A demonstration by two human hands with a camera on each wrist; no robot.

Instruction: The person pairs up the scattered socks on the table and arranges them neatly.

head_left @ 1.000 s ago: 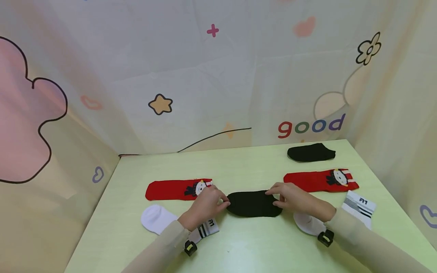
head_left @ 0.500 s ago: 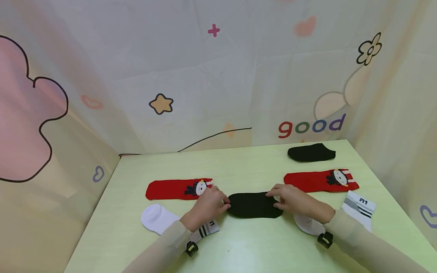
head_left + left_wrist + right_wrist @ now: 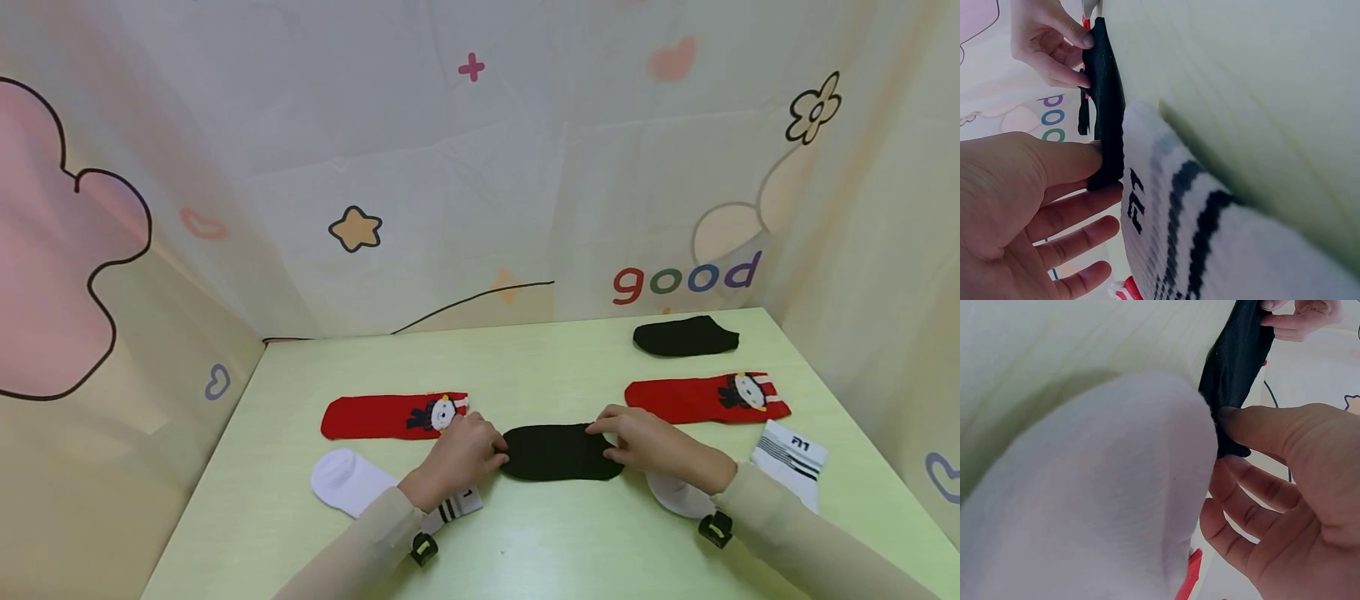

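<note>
A black ankle sock (image 3: 561,452) lies flat across the middle of the table between both hands. At its left end, my left hand (image 3: 467,457) pinches it between thumb and forefinger; the left wrist view shows the other fingers spread. The right end of this black sock (image 3: 1235,362) is pinched by my right hand (image 3: 648,442), thumb on the near side in the right wrist view. Under the left forearm lies a white striped sock (image 3: 345,481), partly covered. Another white striped sock (image 3: 789,460) is partly hidden beneath the right hand and forearm.
One red sock (image 3: 367,417) with a cartoon figure lies just beyond the left hand. A matching red sock (image 3: 675,399) is behind the right hand. Farther back on the right sits a second black sock (image 3: 684,337). A printed curtain (image 3: 450,167) borders the table (image 3: 525,550).
The black sock between the hands has shifted slightly toward the near edge and its top edge looks straighter. My left hand has moved a little right; both hands keep hold of it.
</note>
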